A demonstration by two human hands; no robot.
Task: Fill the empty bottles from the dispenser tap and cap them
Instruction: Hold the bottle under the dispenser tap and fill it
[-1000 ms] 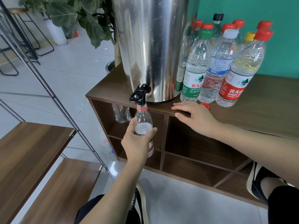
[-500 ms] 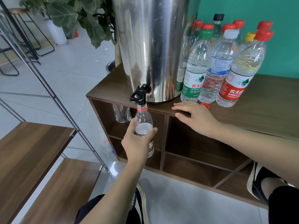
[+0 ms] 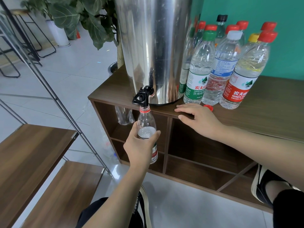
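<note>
Under the black tap (image 3: 142, 98) at the centre of the frame, I see my left hand (image 3: 139, 148) gripping a small clear bottle (image 3: 146, 129), fingers and thumb curled round its lower body over the label. Its open mouth, with a red neck ring, sits right beneath the spout, and water shows partway up inside. The tap juts from the base of a tall steel dispenser (image 3: 153, 46) standing on the wooden cabinet (image 3: 271, 116). My right hand (image 3: 199, 120) lies flat on the cabinet's front edge just right of the dispenser, fingers straight and relaxed, holding nothing. A loose red cap (image 3: 208, 107) lies on the top just beyond that hand. Toward the upper right of the frame, a cluster of capped bottles (image 3: 225, 68) stands beside the dispenser against a teal wall. Another clear bottle (image 3: 124, 115) shows in the cabinet's upper left compartment, behind the one I hold.
</note>
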